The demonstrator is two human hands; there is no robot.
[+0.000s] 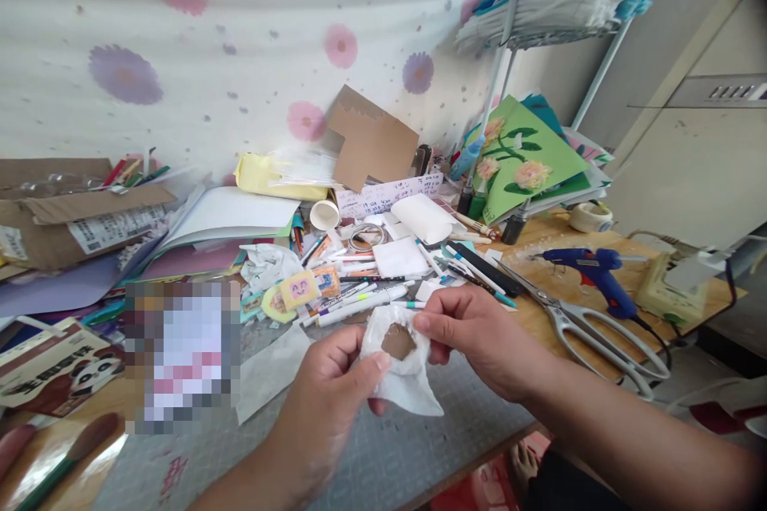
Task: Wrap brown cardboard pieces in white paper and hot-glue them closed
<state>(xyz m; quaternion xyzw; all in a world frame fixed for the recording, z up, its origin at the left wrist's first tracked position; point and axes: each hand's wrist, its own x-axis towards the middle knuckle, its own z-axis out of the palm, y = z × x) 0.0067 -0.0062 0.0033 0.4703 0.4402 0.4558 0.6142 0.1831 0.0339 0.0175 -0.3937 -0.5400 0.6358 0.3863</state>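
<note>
A piece of white tissue paper (413,395) is held above the grey cutting mat (365,463), its edges folded in over a brown, cardboard-like piece (398,342) that shows in the middle. My left hand (339,379) grips its left side, thumb on top and fingers underneath. At the upper right edge, my right hand (470,339) pinches the paper between thumb and fingers. One corner of the paper hangs loose toward me. Another strip of white tissue (269,371) lies on the mat to the left.
Large scissors (575,327) and a blue glue gun (590,263) lie at the right, near a power strip (668,287). Pens and paper scraps (359,291) crowd the middle. Cardboard (375,140) leans at the back; a cardboard box (77,215) stands left.
</note>
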